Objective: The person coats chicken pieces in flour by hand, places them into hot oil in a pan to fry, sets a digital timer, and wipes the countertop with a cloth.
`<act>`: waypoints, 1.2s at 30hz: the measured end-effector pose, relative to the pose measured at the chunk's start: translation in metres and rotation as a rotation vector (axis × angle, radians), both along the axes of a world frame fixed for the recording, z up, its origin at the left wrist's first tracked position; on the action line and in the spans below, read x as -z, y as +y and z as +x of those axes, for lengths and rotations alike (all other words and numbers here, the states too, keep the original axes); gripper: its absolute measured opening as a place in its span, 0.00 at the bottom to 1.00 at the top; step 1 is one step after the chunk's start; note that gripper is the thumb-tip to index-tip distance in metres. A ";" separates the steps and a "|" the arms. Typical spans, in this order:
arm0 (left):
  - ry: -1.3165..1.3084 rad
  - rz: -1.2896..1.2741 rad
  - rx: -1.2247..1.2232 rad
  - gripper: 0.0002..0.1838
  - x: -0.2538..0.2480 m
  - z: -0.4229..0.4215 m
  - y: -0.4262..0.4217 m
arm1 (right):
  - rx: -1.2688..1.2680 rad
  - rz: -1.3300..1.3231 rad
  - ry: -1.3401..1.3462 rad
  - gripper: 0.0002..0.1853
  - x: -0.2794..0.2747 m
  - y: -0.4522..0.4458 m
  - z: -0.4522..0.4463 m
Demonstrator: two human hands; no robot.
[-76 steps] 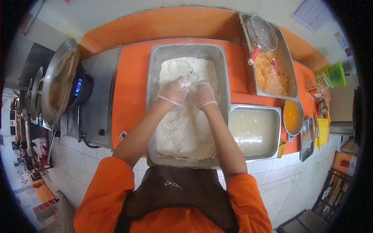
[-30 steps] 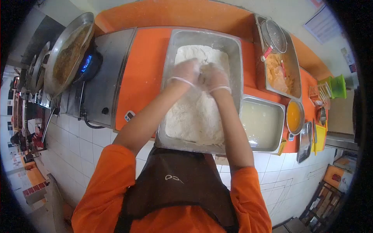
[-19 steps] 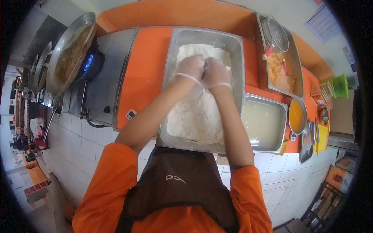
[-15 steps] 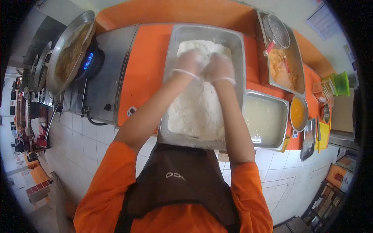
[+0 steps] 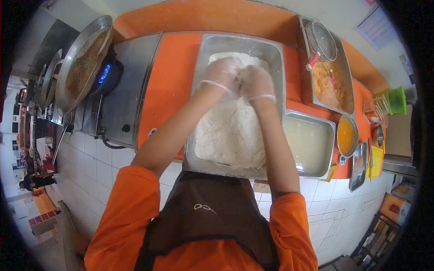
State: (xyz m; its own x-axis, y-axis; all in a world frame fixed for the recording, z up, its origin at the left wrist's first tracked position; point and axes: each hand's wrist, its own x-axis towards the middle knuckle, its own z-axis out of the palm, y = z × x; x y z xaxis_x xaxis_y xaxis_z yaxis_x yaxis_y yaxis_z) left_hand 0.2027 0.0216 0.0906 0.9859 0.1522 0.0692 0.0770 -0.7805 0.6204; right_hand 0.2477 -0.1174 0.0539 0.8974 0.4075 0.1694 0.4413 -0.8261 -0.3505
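My left hand [image 5: 222,72] and my right hand [image 5: 257,82], both in clear plastic gloves, are close together over the far half of a deep metal tray [image 5: 199,58]. White flour [image 5: 226,131] fills the tray, heaped toward the near side. The fingers of both hands are curled inward toward each other. Between them shows a small darker, flour-dusted patch, too blurred to name. Flour dust smears the view around the fingertips.
On the left, a large wok of oil [image 5: 86,67] sits over a lit blue burner [image 5: 105,73]. To the right are a tray of pale liquid [image 5: 307,140], a bowl of orange liquid [image 5: 346,135], a tray of battered-looking pieces [image 5: 327,83] and a strainer [image 5: 322,40].
Both hands have drawn slightly closer together, still above the flour. The whole view has shifted a little downward.
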 end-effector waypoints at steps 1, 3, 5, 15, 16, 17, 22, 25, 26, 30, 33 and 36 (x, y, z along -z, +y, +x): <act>0.053 -0.006 0.028 0.14 -0.016 -0.003 0.006 | 0.044 -0.009 0.037 0.09 -0.008 -0.001 0.005; -0.069 -0.015 -0.058 0.11 0.039 0.003 0.004 | 0.105 -0.004 0.104 0.09 -0.019 -0.004 -0.002; -0.203 0.089 -0.031 0.08 0.032 0.008 -0.019 | 0.116 0.062 0.086 0.09 -0.017 -0.003 -0.007; 0.027 0.262 0.061 0.06 0.042 0.016 -0.009 | -0.022 -0.100 0.023 0.10 -0.010 -0.010 -0.001; -0.024 0.199 0.042 0.05 0.050 0.010 -0.012 | -0.022 -0.080 0.034 0.10 -0.009 -0.010 -0.007; -0.095 0.141 0.022 0.05 0.051 0.009 -0.016 | -0.001 0.017 0.013 0.11 -0.010 -0.007 -0.011; -0.292 0.006 0.157 0.06 0.038 -0.003 -0.026 | -0.054 0.309 0.111 0.14 0.002 -0.022 -0.013; -0.156 -0.212 0.149 0.06 0.032 -0.007 -0.024 | -0.035 0.428 0.184 0.08 -0.005 -0.033 -0.021; -0.076 -0.329 0.153 0.06 0.026 -0.012 -0.019 | -0.051 0.547 0.307 0.08 0.008 -0.044 -0.018; -0.183 -0.175 0.043 0.06 -0.025 -0.031 0.019 | -0.183 0.924 0.394 0.12 0.013 -0.057 -0.005; -0.213 -0.285 0.052 0.08 -0.071 -0.039 0.075 | -0.310 1.006 0.413 0.14 -0.037 -0.035 -0.002; -0.526 0.624 0.471 0.12 -0.159 -0.061 0.159 | -0.461 0.951 0.466 0.17 -0.107 0.003 0.000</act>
